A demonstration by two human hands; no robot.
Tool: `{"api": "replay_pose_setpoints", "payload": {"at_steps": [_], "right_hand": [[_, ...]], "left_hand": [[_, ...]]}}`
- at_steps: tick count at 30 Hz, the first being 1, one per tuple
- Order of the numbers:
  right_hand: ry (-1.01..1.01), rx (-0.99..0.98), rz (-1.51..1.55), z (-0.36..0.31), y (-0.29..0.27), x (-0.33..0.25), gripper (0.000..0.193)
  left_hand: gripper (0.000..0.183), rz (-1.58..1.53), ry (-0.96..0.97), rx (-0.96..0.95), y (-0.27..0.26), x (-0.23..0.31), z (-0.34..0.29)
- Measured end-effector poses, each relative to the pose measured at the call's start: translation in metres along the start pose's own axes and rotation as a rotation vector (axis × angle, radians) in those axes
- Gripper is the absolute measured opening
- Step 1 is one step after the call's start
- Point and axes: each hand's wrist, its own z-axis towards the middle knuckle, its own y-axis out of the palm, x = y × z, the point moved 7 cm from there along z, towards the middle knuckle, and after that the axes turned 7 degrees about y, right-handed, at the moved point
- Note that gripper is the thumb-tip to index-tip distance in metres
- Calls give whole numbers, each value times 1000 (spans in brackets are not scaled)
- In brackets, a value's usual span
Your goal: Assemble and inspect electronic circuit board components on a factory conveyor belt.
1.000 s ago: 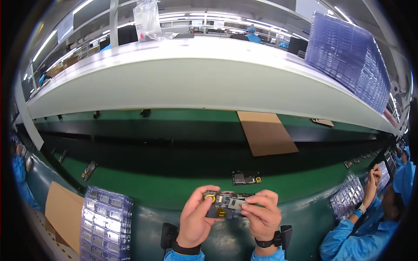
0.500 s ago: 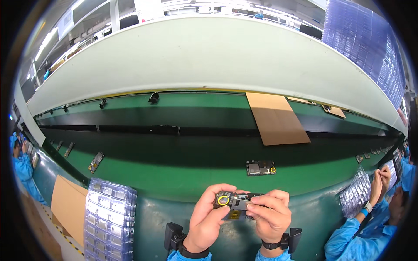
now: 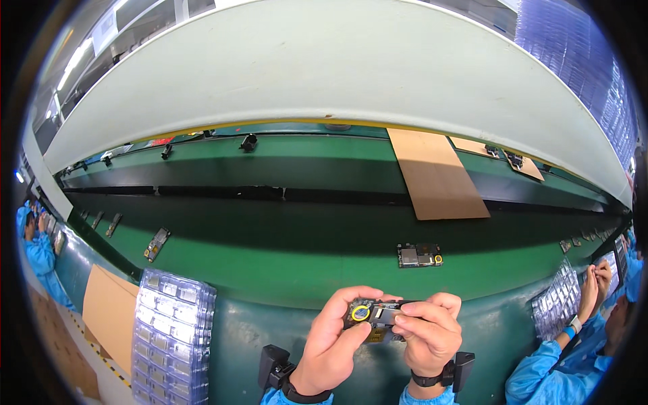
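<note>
A small dark circuit board [image 3: 374, 333] with a yellow ring at its left end is held up over the near edge of the green bench. My left hand [image 3: 332, 344] grips its left end between thumb and fingers, the thumb just below the ring. Between the thumb and fingers of my right hand [image 3: 433, 332] is a flat grey metal plate [image 3: 385, 316], lying against the face of the board. Whether the plate is seated or only touching cannot be told. Black straps with dark boxes circle both wrists.
On the green belt [image 3: 324, 263] beyond lie a similar board [image 3: 418, 256] and another board [image 3: 157, 244] at left. Stacked clear plastic trays [image 3: 172, 337] stand beside cardboard [image 3: 110, 307]. A cardboard sheet [image 3: 439, 179] spans the belt. At right a co-worker's hands [image 3: 595, 283] are near more trays [image 3: 557, 300].
The whole view has tilted a little, so bench and belt sit slightly shifted. Both hands keep their hold on the board and plate, with hardly any change between them.
</note>
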Motion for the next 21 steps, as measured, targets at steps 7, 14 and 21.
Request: {"api": "replay_pose_setpoints", "payload": {"at_steps": [7, 14, 21], "right_hand": [[15, 13, 12, -2, 0, -2, 29], [1, 13, 6, -1, -1, -1, 28], [12, 11, 25, -1, -2, 1, 27]], "left_hand": [[41, 23, -39, 41, -1, 0, -2], [40, 41, -39, 21, 1, 1, -1], [41, 0, -25, 5, 2, 0, -1]]}}
